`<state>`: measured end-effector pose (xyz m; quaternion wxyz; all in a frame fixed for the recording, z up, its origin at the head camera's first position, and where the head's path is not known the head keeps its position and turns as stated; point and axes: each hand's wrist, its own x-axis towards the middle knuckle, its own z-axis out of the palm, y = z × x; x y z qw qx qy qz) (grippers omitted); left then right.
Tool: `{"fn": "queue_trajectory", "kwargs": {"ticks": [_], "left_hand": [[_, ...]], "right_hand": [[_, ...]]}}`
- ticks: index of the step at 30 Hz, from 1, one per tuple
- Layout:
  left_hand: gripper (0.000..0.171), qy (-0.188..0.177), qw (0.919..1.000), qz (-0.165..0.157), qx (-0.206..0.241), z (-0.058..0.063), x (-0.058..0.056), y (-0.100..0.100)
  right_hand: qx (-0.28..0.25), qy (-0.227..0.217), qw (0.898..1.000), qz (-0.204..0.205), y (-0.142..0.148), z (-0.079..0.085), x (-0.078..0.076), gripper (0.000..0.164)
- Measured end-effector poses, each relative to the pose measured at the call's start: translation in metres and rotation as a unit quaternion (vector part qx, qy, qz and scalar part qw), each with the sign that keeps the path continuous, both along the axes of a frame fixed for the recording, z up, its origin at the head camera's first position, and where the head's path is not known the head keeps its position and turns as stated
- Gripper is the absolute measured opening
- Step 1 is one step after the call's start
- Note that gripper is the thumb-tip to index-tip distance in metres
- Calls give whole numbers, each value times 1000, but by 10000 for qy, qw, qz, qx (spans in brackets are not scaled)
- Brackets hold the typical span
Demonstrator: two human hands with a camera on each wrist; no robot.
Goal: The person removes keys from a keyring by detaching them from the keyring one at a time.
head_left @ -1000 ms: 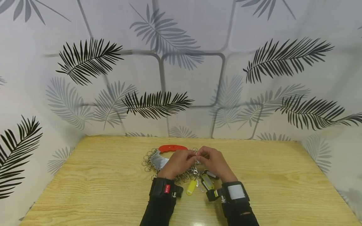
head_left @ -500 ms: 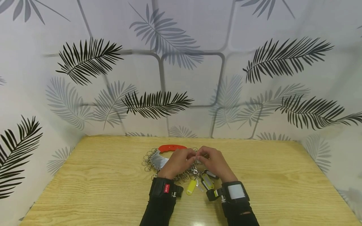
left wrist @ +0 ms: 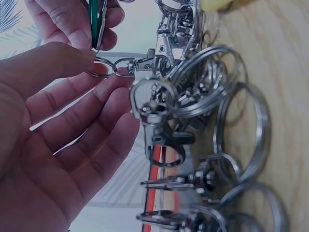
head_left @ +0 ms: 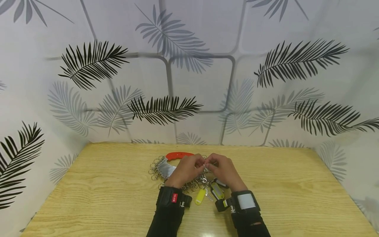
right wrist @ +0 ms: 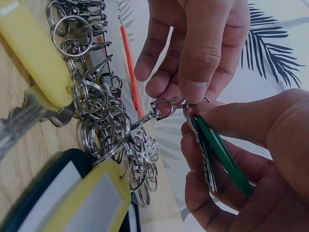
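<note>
My left hand (head_left: 188,168) and right hand (head_left: 224,169) meet fingertip to fingertip over the right end of a metal key holder (head_left: 166,168) with a red handle (head_left: 179,155). Thumb and forefinger of the left hand pinch a split ring (left wrist: 100,68), which is linked to a small swivel clasp (left wrist: 142,64). In the right wrist view, my right hand (right wrist: 275,159) pinches a green key tag (right wrist: 227,159) and a key (right wrist: 205,145) close to that ring. The tag and key lie along its curled fingers. Where they meet the ring is partly hidden by the fingertips.
Several split rings and clasps (left wrist: 203,92) hang in a row along the holder. A yellow key tag (head_left: 200,196) and a loose-hanging key (head_left: 209,195) lie on the wooden table (head_left: 118,204) near the wrists. More tags (head_left: 217,191), yellow and dark, sit beneath the right hand.
Both hands stay over the same spot with fingertips together. The left hand has shifted only slightly, and the fingers make small movements at the ring.
</note>
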<state>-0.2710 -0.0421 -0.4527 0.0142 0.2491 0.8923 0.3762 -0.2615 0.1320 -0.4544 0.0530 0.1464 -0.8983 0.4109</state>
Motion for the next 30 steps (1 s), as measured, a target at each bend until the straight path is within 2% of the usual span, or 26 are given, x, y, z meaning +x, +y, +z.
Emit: {"fn": "queue_trajectory", "kwargs": {"ticks": [6,14,18,24,30], "left_hand": [[11,20,10000,-63,41,0,0,0],[13,-5,10000,10,37,-1,1,0],[15,79,10000,24,9,-2,0,1],[23,17,9998,83,-153,-1,0,0],[18,133,9995,79,-283,0,0,0]], "right_hand": [[-70,-36,9998,-168,0,0,-1,4],[-70,-92,9997,-232,0,-1,-1,3],[-40,-67,9998,-157,0,1,-1,3],[-23,-77,10000,34,1,1,0,1],[-27,-126,9999,73,1,0,-1,8]]}}
